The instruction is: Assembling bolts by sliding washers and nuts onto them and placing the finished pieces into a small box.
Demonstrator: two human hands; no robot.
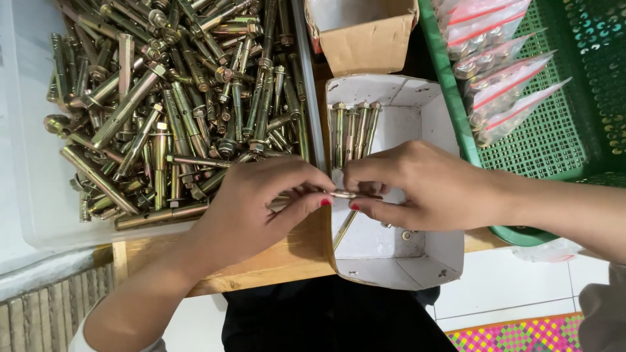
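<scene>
Two hands are joined over the near edge of a white box, and one brass bolt is held between them. The left hand is closed on the bolt's left part, pinched between thumb and curled fingers; the right hand is closed on its right end, pinched by thumb and forefinger. The bolt is held level, just above the box's left wall, roughly midway along that wall.

Inside the box, at its far left corner, a short row of bolts is laid side by side, lengthwise. Nearer in the box, a single bolt is leaned aslant by the left wall, and a small nut or washer is seen on the floor under the right hand; which of the two it is cannot be told.

Left of the box, a clear plastic tray is filled with a loose heap of bolts, jumbled in all directions. Beyond the box, a brown carton is stood open. Right of the box, a green basket is set, and clear bags with red strips are stacked in it. Under the box and tray, a wooden board is seen.
</scene>
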